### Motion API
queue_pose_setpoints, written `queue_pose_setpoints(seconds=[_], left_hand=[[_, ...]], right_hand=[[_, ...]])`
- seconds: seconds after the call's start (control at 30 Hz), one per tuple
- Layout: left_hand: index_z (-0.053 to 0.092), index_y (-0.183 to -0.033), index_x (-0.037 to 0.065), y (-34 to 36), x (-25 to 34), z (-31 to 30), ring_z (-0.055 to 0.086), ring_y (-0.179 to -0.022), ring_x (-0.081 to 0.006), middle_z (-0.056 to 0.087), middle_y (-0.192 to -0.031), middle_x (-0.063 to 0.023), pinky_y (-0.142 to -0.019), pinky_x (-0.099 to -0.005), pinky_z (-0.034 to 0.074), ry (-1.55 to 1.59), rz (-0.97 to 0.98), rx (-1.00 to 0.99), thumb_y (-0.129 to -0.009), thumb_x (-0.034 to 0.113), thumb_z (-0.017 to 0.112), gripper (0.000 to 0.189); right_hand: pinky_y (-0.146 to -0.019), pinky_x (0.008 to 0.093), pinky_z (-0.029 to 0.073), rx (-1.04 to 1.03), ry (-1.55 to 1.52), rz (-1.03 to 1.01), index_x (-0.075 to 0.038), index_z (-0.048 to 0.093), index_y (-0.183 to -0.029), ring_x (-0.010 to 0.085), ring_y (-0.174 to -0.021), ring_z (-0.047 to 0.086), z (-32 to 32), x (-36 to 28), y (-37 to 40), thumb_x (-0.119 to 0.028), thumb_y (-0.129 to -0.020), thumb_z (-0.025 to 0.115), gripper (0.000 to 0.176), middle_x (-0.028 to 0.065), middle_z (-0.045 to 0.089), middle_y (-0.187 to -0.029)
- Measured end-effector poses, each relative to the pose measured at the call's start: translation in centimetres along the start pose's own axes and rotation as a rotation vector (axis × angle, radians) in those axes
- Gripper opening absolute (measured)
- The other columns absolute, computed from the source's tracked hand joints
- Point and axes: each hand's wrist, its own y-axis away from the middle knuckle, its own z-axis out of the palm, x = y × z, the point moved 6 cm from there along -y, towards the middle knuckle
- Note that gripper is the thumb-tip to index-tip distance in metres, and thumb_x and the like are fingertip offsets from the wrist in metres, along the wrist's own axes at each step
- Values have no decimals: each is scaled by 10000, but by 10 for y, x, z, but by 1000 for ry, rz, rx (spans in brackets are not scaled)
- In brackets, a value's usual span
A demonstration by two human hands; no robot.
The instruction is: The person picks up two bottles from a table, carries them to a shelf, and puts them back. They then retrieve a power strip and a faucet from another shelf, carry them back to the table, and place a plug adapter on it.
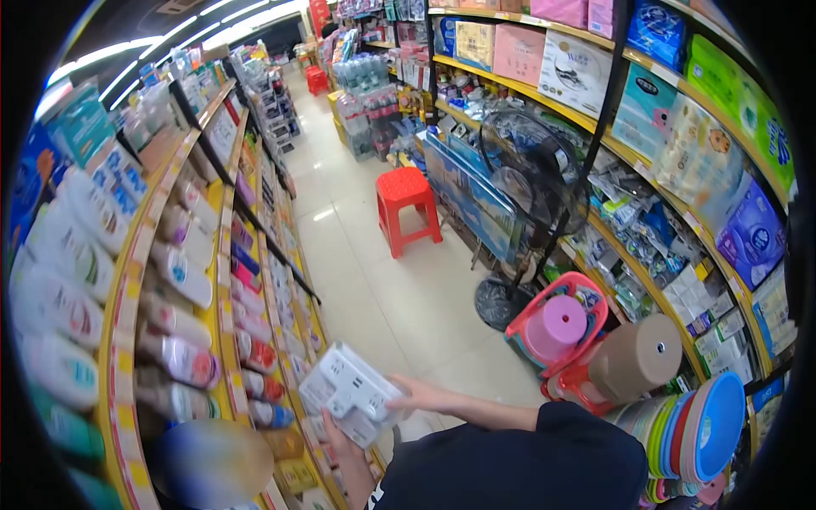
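Both of my hands hold white multi-outlet power sockets (358, 393) over the aisle, close to the left shelf. Outlet holes and small dark USB-like slots show on their upper faces, which lie side by side. My left hand (342, 442) grips the near left edge from below, its fingers partly hidden under the sockets. At the right edge, my right hand (411, 396) has its fingers closed on the white casing. The dark sleeve (586, 442) of my right arm crosses the bottom of the view.
White bottles (64, 293) and other bottled goods line the left shelves. On the right stand a red stool (405, 208), a black fan (531, 161), a brown bin (642, 353) and stacked basins (718, 425). Tissue packs (578, 72) fill the right shelves.
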Motion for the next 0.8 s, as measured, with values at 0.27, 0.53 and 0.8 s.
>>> queue_pose_setpoints(seconds=[0.27, 0.53, 0.8], left_hand=[[354, -1133, 11, -244, 30, 16, 467, -966, -220, 457, -1085, -105, -829, -317, 374, -224, -108, -54, -844, 268, 340, 387], [405, -1070, -27, -461, -20, 155, 492, -903, -181, 489, -1020, -103, -779, -284, 395, -505, -358, -288, -836, 263, 366, 375], [373, -1104, -8, -656, -143, 130, 492, -917, -183, 502, -1021, -104, -776, -312, 392, -554, -635, -336, -842, 348, 300, 448]], right_hand=[[-655, 315, 461, 220, -249, 99, -46, 222, -1217, 221, -995, 418, -118, -41, -154, -308, -725, 560, 652, 132, 409, -1087], [-642, 320, 474, 564, -418, -119, -53, 209, -1208, 212, -897, 491, -281, -115, -217, -248, -728, 560, 626, 122, 421, -1063], [-716, 325, 416, 870, -856, -173, -69, 349, -1100, 171, -866, 502, -438, -79, -307, -269, -755, 509, 430, 63, 485, -974]])
